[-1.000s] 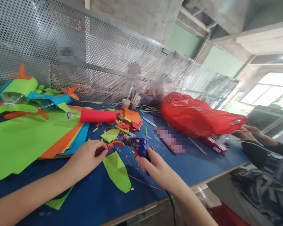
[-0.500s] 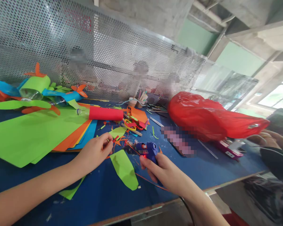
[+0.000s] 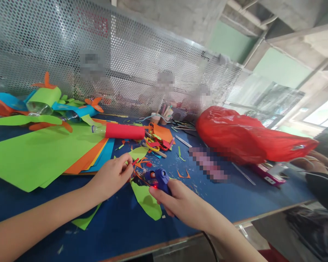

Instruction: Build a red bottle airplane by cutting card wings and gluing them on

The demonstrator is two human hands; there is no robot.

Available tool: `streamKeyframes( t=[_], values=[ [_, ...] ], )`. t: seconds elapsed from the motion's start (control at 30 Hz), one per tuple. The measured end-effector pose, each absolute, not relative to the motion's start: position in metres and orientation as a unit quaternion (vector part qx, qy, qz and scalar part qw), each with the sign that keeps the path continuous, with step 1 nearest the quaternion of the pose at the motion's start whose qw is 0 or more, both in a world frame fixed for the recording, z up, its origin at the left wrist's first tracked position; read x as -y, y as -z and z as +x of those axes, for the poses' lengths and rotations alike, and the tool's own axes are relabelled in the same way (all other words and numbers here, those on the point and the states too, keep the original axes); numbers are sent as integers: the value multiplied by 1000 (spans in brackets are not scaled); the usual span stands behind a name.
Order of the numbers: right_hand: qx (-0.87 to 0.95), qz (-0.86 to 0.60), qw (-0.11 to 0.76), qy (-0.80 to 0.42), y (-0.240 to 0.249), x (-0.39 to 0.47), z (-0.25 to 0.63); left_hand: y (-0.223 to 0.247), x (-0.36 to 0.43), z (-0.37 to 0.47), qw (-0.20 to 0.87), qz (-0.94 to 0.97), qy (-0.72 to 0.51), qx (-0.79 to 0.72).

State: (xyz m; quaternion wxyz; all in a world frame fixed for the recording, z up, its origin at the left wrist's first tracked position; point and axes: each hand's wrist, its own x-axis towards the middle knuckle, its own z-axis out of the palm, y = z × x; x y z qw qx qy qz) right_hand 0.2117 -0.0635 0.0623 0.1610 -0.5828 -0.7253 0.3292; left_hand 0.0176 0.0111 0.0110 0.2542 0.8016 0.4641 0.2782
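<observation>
In my right hand (image 3: 176, 198) is a blue glue gun (image 3: 160, 179), its red light lit and its nozzle toward my left fingertips. My left hand (image 3: 116, 177) pinches a small red paper strip (image 3: 136, 161). A green paper leaf shape (image 3: 147, 200) lies on the table under the glue gun, partly covered by it. Behind my left hand rests a plastic bottle wrapped in red paper (image 3: 125, 131), lying on its side. Scissors with yellow handles (image 3: 152, 146) sit among paper scraps just past my hands.
Coloured paper sheets (image 3: 43, 156) are stacked at left, with bottle planes (image 3: 43, 100) behind them. A large red plastic bag (image 3: 235, 134) stands at right, near another person's arm (image 3: 307, 165). A perforated metal screen (image 3: 142, 54) borders the blue table (image 3: 207, 203).
My right hand has moved the glue gun left and slightly down, closer to my left hand. Orange scraps behind it are now uncovered. My left hand keeps its pinch on the red strip.
</observation>
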Motion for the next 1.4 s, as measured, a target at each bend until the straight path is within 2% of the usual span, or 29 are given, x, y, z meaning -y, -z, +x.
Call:
streamKeyframes(
  t=[0.37, 1.4],
  values=[
    [695, -622, 128, -338, -68, 63, 215, -10, -12, 17, 251, 811, -269, -455],
    [709, -613, 112, -331, -76, 60, 208, -10, -13, 18, 243, 810, -273, -459]
  ],
)
